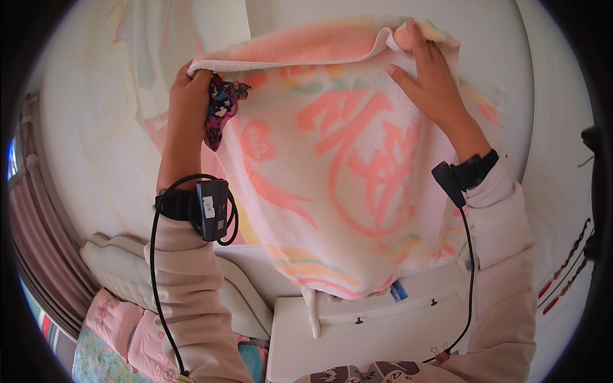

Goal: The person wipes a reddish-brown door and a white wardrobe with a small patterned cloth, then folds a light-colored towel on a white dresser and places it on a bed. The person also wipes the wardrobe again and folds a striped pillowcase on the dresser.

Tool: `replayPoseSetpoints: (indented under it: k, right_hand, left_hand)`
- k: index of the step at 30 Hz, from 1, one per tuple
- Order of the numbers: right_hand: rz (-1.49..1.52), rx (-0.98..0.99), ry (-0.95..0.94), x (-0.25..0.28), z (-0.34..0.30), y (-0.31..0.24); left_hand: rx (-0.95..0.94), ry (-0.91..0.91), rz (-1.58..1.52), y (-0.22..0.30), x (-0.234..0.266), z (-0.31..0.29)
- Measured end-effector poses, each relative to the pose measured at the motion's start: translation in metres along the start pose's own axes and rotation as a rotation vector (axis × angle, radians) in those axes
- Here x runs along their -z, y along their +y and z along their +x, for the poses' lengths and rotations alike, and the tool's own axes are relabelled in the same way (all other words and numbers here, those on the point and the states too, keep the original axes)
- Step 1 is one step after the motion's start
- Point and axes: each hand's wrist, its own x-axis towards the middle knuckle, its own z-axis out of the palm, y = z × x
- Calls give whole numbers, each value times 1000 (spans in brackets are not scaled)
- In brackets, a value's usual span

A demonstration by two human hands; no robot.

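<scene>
A large white towel (377, 159) with pink, orange and green printing hangs spread out in front of me, its top edge folded over. Closed around its upper left corner is my left hand (189, 96). A small dark cloth (221, 112) with a colourful pattern dangles beside that hand, apparently caught in the same grip. At the towel's upper right, my right hand (431, 80) holds the folded edge, with its fingers reaching over the top and the thumb lying apart on the cloth. Some of the fingertips are hidden in the folds.
Below the towel stands a white table with drawers (357, 345), a blue packet (398, 292) on it. A padded headboard (128, 265) and pink pillows (115, 319) are at lower left, near a curtain (57, 217). Black cables (471, 274) run from both wrists.
</scene>
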Motion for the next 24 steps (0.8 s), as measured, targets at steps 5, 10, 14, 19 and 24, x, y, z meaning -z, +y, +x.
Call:
replayPoseSetpoints:
  k: [5, 10, 14, 19, 24]
  right_hand:
    - [-210, 95, 64, -34, 24, 17]
    - [-425, -100, -114, -43, 41, 43]
    - [-452, -71, -293, -42, 53, 81]
    - [888, -881, -195, -47, 67, 73]
    - [108, -485, 280, -79, 68, 13]
  left_hand:
    - [144, 28, 451, -27, -1, 30]
    - [7, 30, 933, -42, 13, 64]
    - [384, 63, 440, -57, 27, 78]
    - [342, 150, 300, -78, 29, 80]
    - [302, 10, 425, -87, 21, 85]
